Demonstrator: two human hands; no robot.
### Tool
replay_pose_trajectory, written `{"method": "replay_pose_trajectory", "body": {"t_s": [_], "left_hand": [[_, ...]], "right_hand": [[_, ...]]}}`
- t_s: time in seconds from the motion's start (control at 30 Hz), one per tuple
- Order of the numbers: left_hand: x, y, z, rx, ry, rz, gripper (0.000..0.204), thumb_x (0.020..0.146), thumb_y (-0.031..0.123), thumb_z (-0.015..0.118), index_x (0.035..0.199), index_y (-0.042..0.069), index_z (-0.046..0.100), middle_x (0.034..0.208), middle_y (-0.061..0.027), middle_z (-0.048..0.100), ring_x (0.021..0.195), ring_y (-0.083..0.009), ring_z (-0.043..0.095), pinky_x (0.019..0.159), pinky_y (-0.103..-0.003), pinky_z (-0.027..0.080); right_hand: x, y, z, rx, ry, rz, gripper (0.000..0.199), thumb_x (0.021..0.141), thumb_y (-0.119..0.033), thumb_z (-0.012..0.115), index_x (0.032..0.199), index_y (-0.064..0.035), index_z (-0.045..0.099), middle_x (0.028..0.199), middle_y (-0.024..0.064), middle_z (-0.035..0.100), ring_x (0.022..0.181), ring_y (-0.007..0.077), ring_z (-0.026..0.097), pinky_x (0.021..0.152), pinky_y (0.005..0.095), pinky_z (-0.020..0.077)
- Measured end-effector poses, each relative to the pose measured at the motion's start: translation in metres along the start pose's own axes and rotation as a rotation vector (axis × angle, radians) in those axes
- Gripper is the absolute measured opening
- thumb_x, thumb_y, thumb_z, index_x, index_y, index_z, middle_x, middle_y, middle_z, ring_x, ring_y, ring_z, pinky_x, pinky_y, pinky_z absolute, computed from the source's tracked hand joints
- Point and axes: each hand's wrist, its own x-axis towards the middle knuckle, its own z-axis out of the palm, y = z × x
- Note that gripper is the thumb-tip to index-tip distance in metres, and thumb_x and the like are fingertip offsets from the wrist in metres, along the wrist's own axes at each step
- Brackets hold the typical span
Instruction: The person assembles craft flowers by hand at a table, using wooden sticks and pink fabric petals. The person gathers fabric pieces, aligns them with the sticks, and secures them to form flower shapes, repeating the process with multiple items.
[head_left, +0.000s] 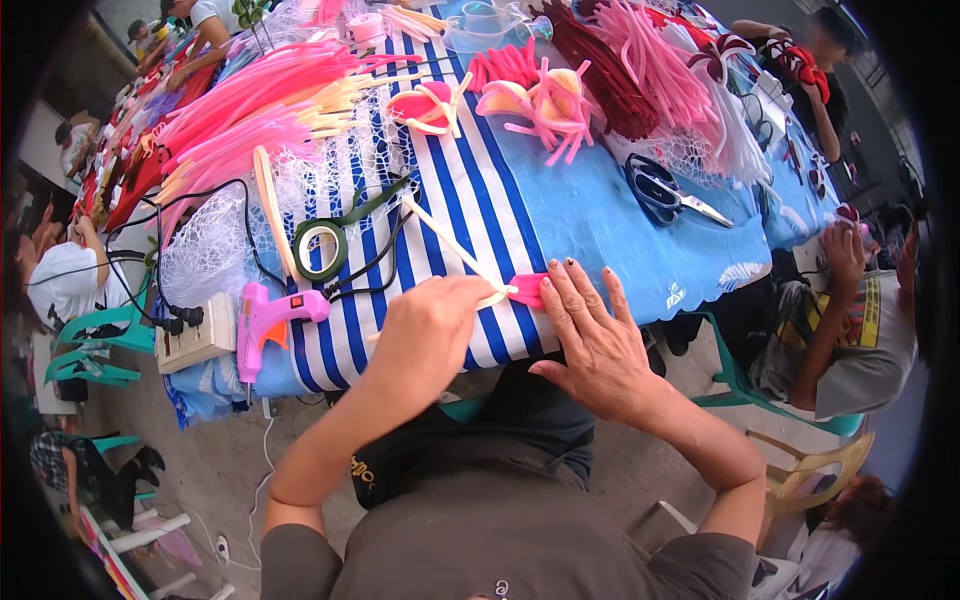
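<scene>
Room: a grey concrete floor [225, 455] lay below, with green plastic chairs [735, 385] and other people seated or busy around the edges.

Table [705, 270]: one, long, running away from the wearer, covered by a light blue cloth [620, 225] and a blue-and-white striped cloth [480, 215].

Stem bundles: pink and cream stems [260, 95] were heaped at the far left; dark red stems [607, 75] and light pink stems [655, 60] at the far right. White netting [215, 260] lay under and beside the left heap.

Hands: two, bare, near each other but not touching. The right hand [597, 335] lay flat, palm down, fingers stretched toward the far side, thumb out to the left. The left hand [428, 330] was curled, wrist bent inward, fingertips pinched on a cream stem [450, 238] near a small loop.

Tools: a purple glue gun [265, 320] at the near left edge; dark-handled scissors [672, 190] at right; a roll of green tape [299, 250] at left.

Smallest: one pink piece [526, 290], on the striped cloth between the hands, its right end under the right fingers.
</scene>
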Motion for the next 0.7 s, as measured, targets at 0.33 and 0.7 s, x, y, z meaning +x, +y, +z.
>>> {"method": "replay_pose_trajectory", "body": {"t_s": [0.33, 0.7], "left_hand": [[0.014, -0.005, 0.021, -0.754, 0.045, -0.418, 0.015, 0.086, 0.0, 0.061, 0.098, -0.003, 0.054, 0.088, -0.0099, 0.066, 0.08, -0.0115, 0.064, 0.069, -0.022, 0.052], [0.026, 0.005, 0.031, -0.511, 0.219, -0.274, 0.021, 0.081, -0.003, 0.065, 0.091, 0.001, 0.048, 0.08, -0.0058, 0.064, 0.075, -0.0081, 0.063, 0.064, -0.021, 0.052]], "right_hand": [[0.001, -0.012, 0.01, 0.03, 0.105, 0.081, 0.086, 0.078, -0.05, 0.062, 0.138, 0.0041, 0.032, 0.145, 0.0203, 0.031, 0.137, 0.0332, 0.027, 0.111, 0.0531, 0.013], [0.013, -0.01, 0.008, 0.141, 0.391, 0.074, 0.061, 0.078, -0.027, 0.067, 0.128, 0.0023, 0.045, 0.117, 0.0174, 0.054, 0.109, 0.0329, 0.051, 0.101, 0.0515, 0.0308]]}}
